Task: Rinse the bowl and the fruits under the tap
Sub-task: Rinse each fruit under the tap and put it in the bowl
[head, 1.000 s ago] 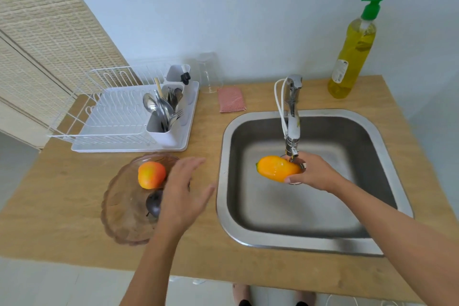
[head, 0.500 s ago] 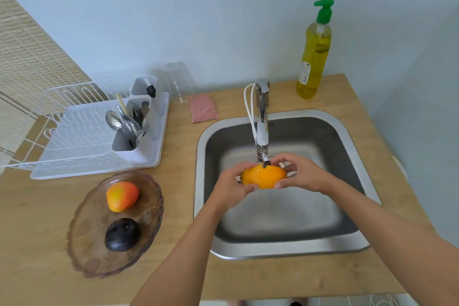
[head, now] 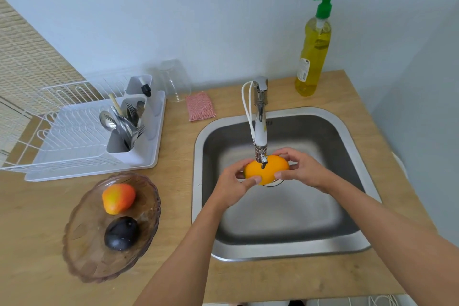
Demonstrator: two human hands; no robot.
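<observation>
An orange mango (head: 269,171) is held right under the spout of the tap (head: 260,122), above the steel sink (head: 352,141). My left hand (head: 232,185) grips its left end and my right hand (head: 304,169) grips its right end. No water stream is visible. On the counter to the left stands a brown glass bowl (head: 84,251) holding a red-yellow fruit (head: 118,197) and a dark purple fruit (head: 121,233).
A white dish rack (head: 74,136) with a cutlery holder stands at the back left. An upturned clear glass (head: 173,79) and a pink sponge (head: 200,106) lie behind the sink. A yellow soap bottle (head: 314,47) stands at the back right.
My left hand left the bowl, crossed to the sink and took hold of the mango's left end. Both hands now hold the mango under the spout.
</observation>
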